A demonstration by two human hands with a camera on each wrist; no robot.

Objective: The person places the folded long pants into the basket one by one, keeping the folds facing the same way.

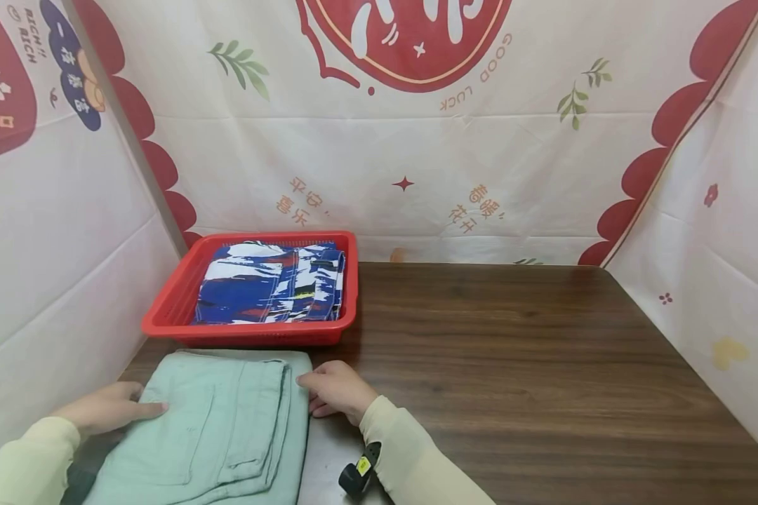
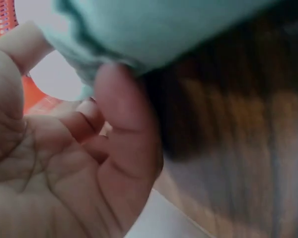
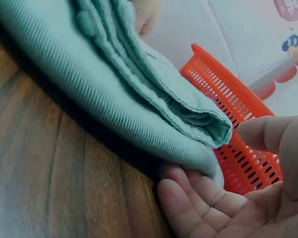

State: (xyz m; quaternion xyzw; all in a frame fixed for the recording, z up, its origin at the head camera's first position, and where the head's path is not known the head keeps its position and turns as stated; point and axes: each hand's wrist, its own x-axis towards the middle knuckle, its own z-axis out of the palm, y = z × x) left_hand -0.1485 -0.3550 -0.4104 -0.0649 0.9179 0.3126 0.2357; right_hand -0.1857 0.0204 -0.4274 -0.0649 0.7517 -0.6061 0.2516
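A folded mint-green garment [image 1: 177, 421] of denim-like cloth lies in a thick stack at the front left of the table, a stitched pocket panel facing up. My left hand [image 1: 104, 408] grips its left edge, thumb laid on top. In the left wrist view, curled fingers [image 2: 126, 114] meet the cloth's lower edge. My right hand [image 1: 341, 389] holds the far right corner. Seen from the right wrist, its fingers [image 3: 188, 198] reach under the ribbed bottom layer, while the thumb [image 3: 263, 133] is on the upper side by the folded layers.
Just behind the garment stands a red plastic basket [image 1: 249, 335] containing a folded blue, white and red patterned garment [image 1: 271, 284]. Brown wood-grain table [image 1: 512, 379] extends to the right. Printed white cloth walls [image 1: 379, 147] enclose the back and sides. A black device [image 1: 356, 477] hangs at the right wrist.
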